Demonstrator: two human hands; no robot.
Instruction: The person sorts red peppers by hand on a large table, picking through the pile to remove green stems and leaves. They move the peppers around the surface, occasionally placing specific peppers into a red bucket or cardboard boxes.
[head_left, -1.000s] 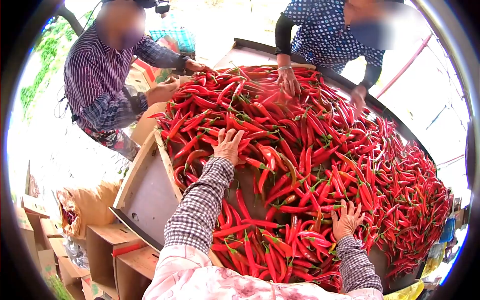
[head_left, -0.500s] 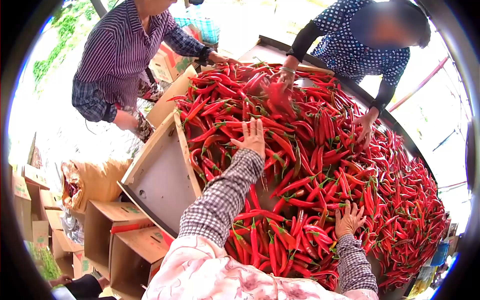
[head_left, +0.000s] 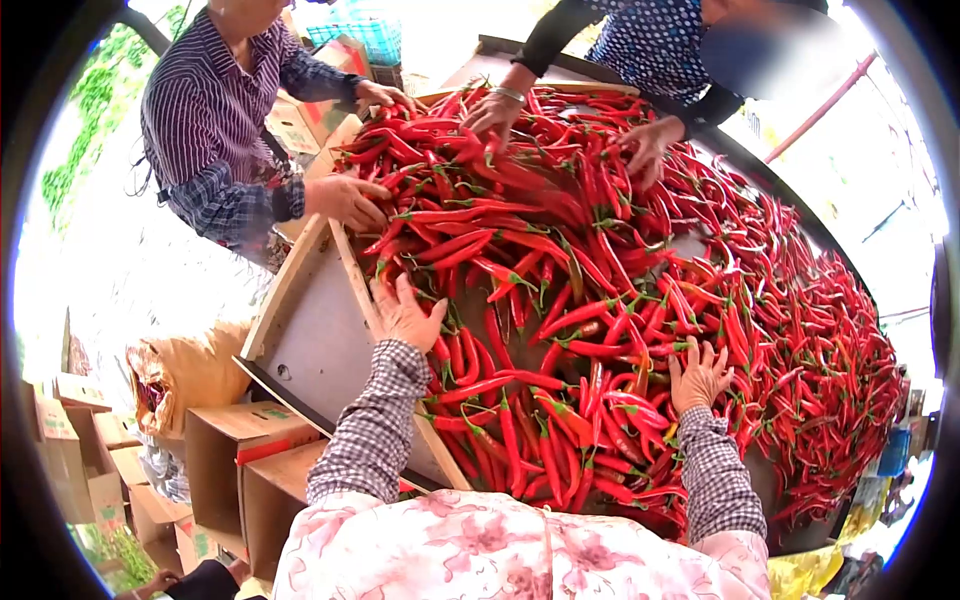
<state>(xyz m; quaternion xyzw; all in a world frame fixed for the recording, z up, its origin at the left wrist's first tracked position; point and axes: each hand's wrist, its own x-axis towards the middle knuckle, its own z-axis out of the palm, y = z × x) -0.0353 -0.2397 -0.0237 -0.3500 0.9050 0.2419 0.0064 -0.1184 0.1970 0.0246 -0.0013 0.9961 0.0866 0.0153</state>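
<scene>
A broad heap of long red chili peppers (head_left: 600, 330) with green stems covers the sorting table. My left hand (head_left: 404, 314) lies at the heap's left edge, beside the wooden rail, fingers spread and nothing held. Farther right, my right hand (head_left: 699, 376) rests on the peppers, palm down with its fingers apart. Both my forearms wear checked sleeves. Across the table, a co-worker in a striped shirt (head_left: 215, 120) has both hands at the heap's left edge. Another in a dotted top (head_left: 645, 50) has both hands among the peppers, some of them blurred by motion.
A wooden-edged tray section (head_left: 310, 320) juts out at the left. Open cardboard boxes (head_left: 225, 470) stand below it, near a tan sack (head_left: 190, 375). A dark rim (head_left: 760, 190) borders the table's far side. Yellow plastic (head_left: 805, 572) lies at the lower right.
My left hand has moved left and nearer me, to the rail. The striped-shirt co-worker's lower hand now reaches the peppers. The dotted-top co-worker's hands have shifted left in view.
</scene>
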